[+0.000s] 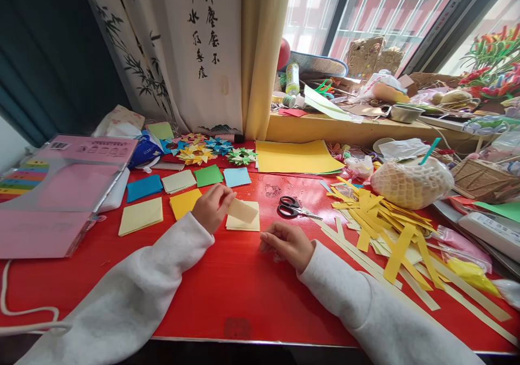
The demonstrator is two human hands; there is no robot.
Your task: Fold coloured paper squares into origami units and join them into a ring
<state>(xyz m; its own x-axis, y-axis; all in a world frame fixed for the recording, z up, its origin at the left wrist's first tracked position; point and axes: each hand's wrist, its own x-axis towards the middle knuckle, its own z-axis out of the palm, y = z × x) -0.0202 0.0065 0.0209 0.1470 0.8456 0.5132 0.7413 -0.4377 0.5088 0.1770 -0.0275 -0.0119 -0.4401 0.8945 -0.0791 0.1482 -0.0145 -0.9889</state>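
Note:
My left hand pinches a small cream paper rectangle by its left end, tilted just above a stack of cream paper squares. On the right of that stack, my right hand is low over the table with fingers curled together; nothing shows between thumb and forefinger. Black-handled scissors lie beyond it, blades pointing right. Stacks of cut squares sit left and behind: pale yellow, yellow, blue, pale green, green and light blue.
Yellow and cream paper strips are heaped at the right, beside a net-wrapped bundle. Folded paper stars and yellow sheets lie at the back. A pink plastic packet covers the left side. The sill is cluttered.

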